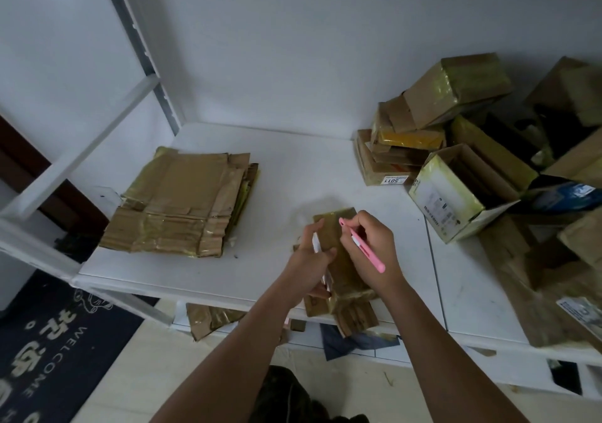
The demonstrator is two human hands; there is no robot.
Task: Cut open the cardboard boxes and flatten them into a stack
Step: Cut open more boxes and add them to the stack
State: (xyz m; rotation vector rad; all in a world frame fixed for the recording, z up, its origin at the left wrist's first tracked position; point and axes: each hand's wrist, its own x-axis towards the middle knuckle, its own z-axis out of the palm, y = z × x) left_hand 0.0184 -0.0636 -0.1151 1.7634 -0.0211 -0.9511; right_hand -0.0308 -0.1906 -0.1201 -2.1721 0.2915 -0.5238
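A small taped cardboard box point(335, 259) is held at the near edge of the white table point(293, 168), which serves as the landmark here. The box is gripped along its left side by the left hand point(312, 256), fingers curled round its edge. A pink cutter point(363, 246) is pinched in the right hand point(371, 249), its tip set on the far top face of the box, so a tape seam appears to be the part being slit. This box is judged to be only partly opened; its near end looks crumpled and loosened, but it has not been laid flat.

On the left part of the table a stack of flattened boxes point(176, 207) is already laid, several sheets deep, though an exact count cannot be read. That portion of the work is taken as done.

On the right part of the table a heap of uncut boxes point(433, 126) is left, some taped shut and piled against the wall. Just in front of that heap, 1 open box point(462, 191) with a printed label stands with its flaps up, not yet flattened. More cardboard is seen at the far right edge of the table, partly cut off by the frame.

Below the table's near edge a loose cardboard scrap point(211, 320) is visible. The task is judged to be roughly midway, with most of the right-hand heap still to be cut.
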